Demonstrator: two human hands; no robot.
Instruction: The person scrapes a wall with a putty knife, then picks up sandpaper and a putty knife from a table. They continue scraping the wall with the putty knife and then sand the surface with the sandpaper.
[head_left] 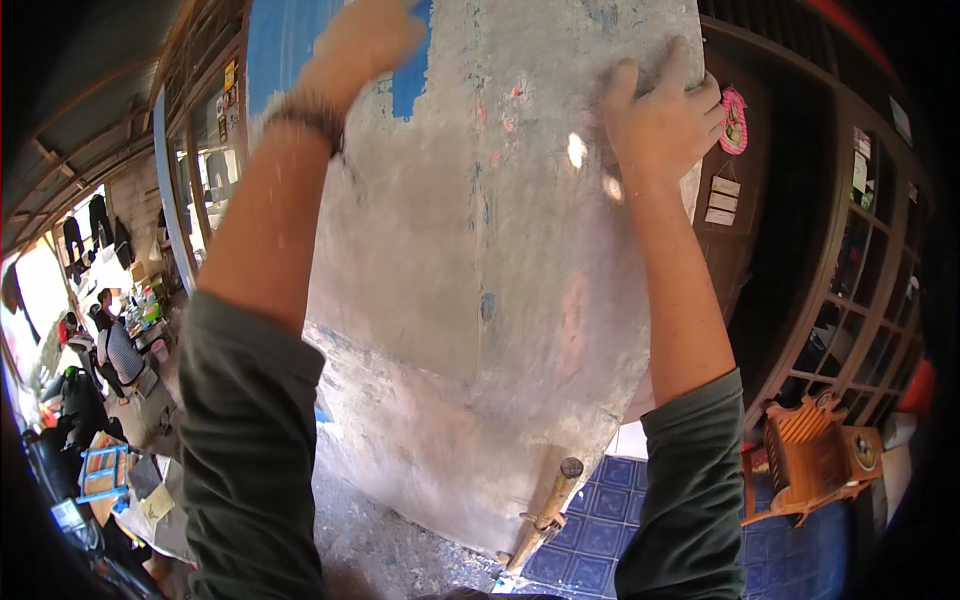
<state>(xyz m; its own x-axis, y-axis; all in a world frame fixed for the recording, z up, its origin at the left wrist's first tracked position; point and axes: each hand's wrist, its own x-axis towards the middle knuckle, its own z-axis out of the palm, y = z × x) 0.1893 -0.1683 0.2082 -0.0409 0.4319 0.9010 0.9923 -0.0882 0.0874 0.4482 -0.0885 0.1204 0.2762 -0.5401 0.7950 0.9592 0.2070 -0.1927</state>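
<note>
Step in hand, seemingly: left hand (368, 38) working at blue patch (409, 88), fingers blurred, grasp can't tell. Right hand (660, 125) open, fingers spread on grey surface (420, 260) near edge; steady bracing called for. Wooden handle (560, 487) low, well apart.

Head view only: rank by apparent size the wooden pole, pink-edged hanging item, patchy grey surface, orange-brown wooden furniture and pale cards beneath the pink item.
Largest to smallest:
1. Patchy grey surface
2. Orange-brown wooden furniture
3. Wooden pole
Pink-edged hanging item and pale cards: smallest, too alike to rank.
</note>
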